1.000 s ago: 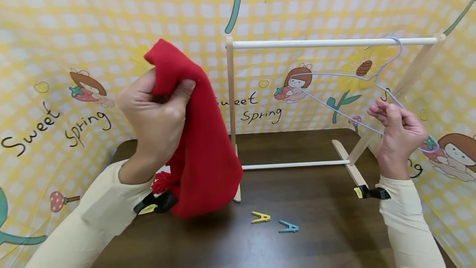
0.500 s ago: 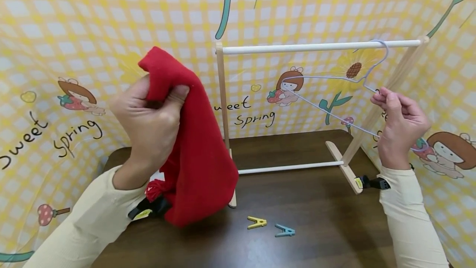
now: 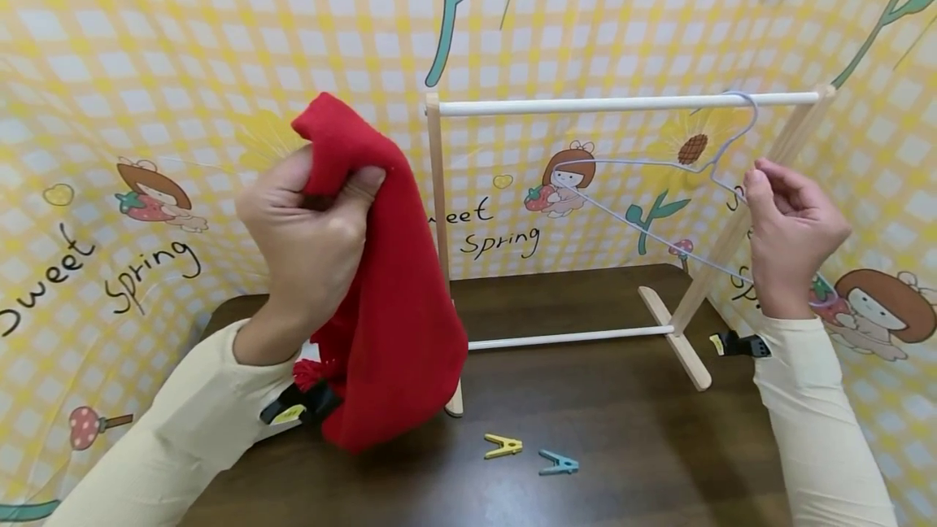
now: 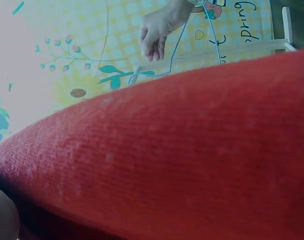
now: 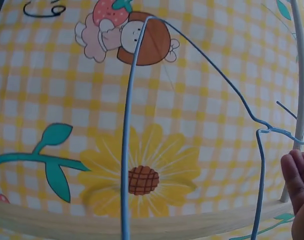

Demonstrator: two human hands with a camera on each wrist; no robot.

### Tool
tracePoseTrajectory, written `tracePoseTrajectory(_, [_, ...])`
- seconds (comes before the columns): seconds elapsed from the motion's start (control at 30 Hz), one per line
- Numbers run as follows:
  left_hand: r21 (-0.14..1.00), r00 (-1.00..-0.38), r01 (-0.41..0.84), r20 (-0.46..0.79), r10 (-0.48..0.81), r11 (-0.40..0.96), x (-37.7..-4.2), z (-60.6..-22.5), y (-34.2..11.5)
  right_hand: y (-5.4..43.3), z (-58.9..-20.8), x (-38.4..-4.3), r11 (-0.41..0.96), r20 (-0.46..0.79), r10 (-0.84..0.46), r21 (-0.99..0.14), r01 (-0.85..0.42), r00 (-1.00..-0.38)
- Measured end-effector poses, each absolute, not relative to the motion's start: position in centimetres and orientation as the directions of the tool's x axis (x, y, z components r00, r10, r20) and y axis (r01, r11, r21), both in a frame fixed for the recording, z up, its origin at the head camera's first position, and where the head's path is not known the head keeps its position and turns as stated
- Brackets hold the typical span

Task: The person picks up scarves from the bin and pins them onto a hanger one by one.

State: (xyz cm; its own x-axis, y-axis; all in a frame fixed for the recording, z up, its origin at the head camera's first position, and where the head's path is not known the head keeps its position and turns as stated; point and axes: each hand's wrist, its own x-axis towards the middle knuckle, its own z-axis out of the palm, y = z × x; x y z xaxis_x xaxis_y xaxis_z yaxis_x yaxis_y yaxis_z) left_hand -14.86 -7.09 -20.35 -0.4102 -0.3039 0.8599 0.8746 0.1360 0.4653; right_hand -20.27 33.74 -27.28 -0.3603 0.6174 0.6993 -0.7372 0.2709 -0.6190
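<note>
My left hand (image 3: 307, 242) grips a red knitted scarf (image 3: 395, 299) near its top, the thumb pressed over the cloth. The scarf hangs down in folds, with a red yarn fringe (image 3: 311, 372) by the wrist. In the left wrist view, the scarf (image 4: 182, 145) covers most of the picture. A thin pale-blue wire hanger (image 3: 629, 161) hangs by its hook from the rack's top rod. My right hand (image 3: 794, 226) is raised in front of the hanger's right side, fingers loosely bent with nothing between them. In the right wrist view, its fingers (image 5: 294, 180) appear near the hook.
A wooden rack (image 3: 437, 185) with white upper and lower rods stands on the dark brown table (image 3: 622, 405). A yellow clothespin (image 3: 503, 446) and a blue clothespin (image 3: 559, 463) lie in front of it. A yellow checked cloth (image 3: 220, 39) surrounds the table.
My right hand has moved up and slightly right, away from the hanger's wire. The left hand still grips the scarf, shifting only slightly. The head view has tilted a little.
</note>
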Motion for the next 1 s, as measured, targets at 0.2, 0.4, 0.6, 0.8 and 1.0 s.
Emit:
tracePoseTrajectory(0.2, [0.458,-0.409,0.877,0.870,-0.275,0.144,-15.0,-20.4,-6.9,35.0,-27.2,-21.7,0.530,0.705,0.508,-0.709,-0.466,-0.495])
tracePoseTrajectory(0.4, [0.446,-0.403,0.884,0.880,-0.253,0.143,-15.3,-20.2,-6.8,35.9,-27.2,-23.0,0.563,0.672,0.396,-0.716,-0.413,-0.626])
tracePoseTrajectory(0.6, [0.426,-0.389,0.896,0.889,-0.242,0.125,-15.6,-19.8,-6.7,36.1,-27.2,-23.1,0.589,0.629,0.387,-0.731,-0.344,-0.674])
tracePoseTrajectory(0.8, [0.405,-0.373,0.908,0.899,-0.231,0.110,-15.9,-19.5,-6.6,36.0,-27.1,-23.6,0.584,0.615,0.404,-0.743,-0.327,-0.677])
tracePoseTrajectory(1.0, [0.383,-0.354,0.919,0.906,-0.232,0.096,-16.2,-18.8,-6.4,35.8,-27.3,-24.0,0.559,0.627,0.405,-0.746,-0.362,-0.666])
